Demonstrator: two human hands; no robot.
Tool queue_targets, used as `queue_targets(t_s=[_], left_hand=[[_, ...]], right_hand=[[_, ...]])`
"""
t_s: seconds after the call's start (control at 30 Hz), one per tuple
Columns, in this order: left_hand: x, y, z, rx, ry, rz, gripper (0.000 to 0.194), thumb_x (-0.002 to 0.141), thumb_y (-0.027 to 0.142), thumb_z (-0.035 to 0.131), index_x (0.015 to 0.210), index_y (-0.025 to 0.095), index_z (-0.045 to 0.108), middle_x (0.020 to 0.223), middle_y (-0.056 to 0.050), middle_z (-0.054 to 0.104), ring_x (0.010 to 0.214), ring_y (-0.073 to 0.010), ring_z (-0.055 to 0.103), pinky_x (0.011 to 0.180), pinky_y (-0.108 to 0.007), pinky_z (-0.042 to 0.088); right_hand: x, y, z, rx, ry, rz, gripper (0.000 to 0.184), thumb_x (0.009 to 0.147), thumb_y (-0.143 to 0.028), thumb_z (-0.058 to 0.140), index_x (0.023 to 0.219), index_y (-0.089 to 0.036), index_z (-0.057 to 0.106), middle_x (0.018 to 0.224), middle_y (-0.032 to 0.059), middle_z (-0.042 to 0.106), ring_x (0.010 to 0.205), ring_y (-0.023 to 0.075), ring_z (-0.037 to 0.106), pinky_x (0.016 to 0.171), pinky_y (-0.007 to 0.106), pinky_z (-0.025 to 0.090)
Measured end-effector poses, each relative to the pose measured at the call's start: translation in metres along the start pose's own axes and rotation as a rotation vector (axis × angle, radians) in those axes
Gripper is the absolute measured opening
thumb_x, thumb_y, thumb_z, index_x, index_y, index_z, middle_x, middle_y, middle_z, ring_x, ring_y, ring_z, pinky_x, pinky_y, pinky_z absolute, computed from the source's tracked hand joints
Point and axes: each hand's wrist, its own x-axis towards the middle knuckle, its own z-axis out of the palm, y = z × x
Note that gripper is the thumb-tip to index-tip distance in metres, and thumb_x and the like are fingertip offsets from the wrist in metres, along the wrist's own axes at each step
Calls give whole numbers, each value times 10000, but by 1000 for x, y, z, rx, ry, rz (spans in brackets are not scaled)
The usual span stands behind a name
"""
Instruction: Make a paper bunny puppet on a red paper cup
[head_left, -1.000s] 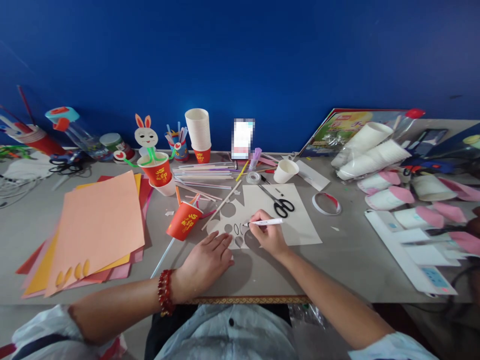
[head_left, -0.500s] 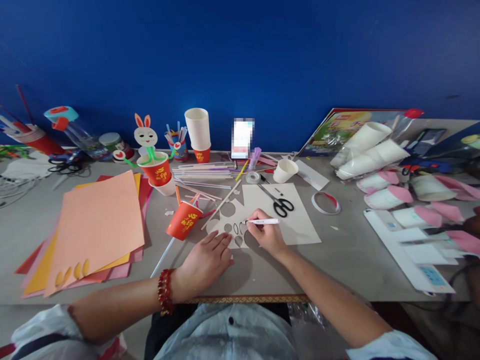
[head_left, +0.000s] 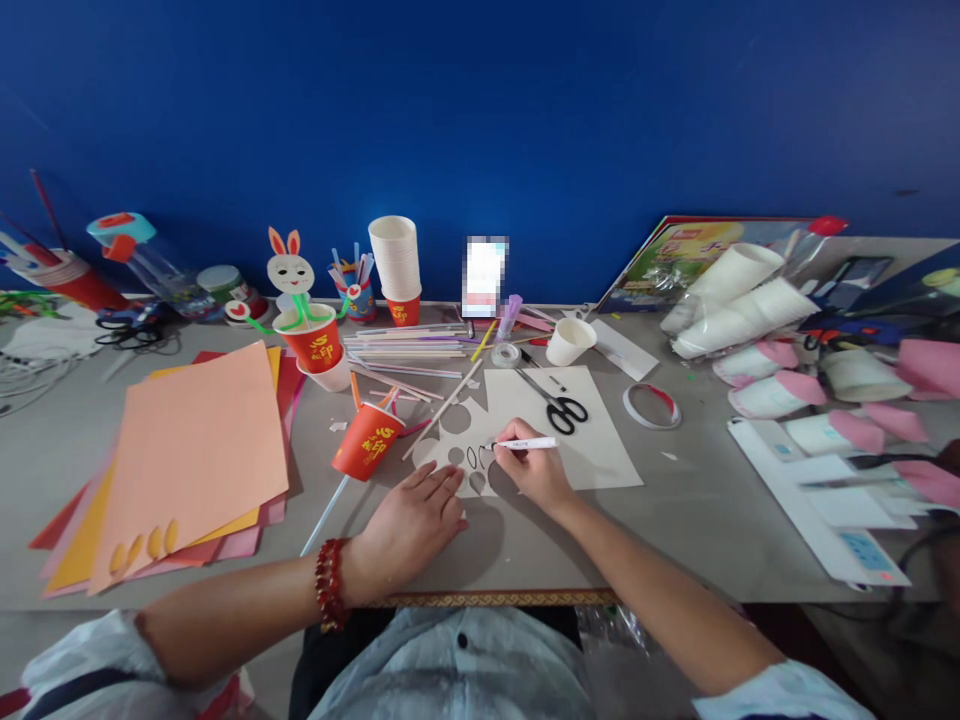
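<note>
A white marker [head_left: 534, 443] with a dark tip is gripped in my right hand [head_left: 534, 472], its tip at the white paper [head_left: 592, 450]. Round holes have been cut from the paper's left part. Beside them a black oval [head_left: 472, 457] is drawn, with a second curved line at the marker tip. My left hand [head_left: 420, 515] lies flat, fingers stretched, its fingertips on the paper's lower left edge. Black-handled scissors [head_left: 564, 412] rest on the paper's upper part. Left of my left hand, a red paper cup [head_left: 368, 441] is tipped over with straws through it.
Coloured paper sheets [head_left: 202, 440] are stacked at left. Behind them stands a rabbit figure [head_left: 291, 274] in a red cup. Straws [head_left: 409, 346], a cup stack [head_left: 395, 260] and a blurred screen [head_left: 485, 278] line the back. Tape [head_left: 652, 407] and a white power strip [head_left: 817, 510] lie right.
My right hand has shifted slightly left with the marker, and the second curved line has changed shape at its tip. My left hand stays in place.
</note>
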Motion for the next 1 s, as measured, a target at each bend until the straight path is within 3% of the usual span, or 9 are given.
queue_targets(t_s=[1.0], left_hand=[[-1,0,0,-1,2,1,197,932,292,603,908,106,664,1280,-162,667,1174,-287,643,1019,-443,486]], right_hand=[[-1,-4,-3,23,-21,-80,146,757,-160,515,640,-227,460,581,-34,472,555,137,452,518,247,325]])
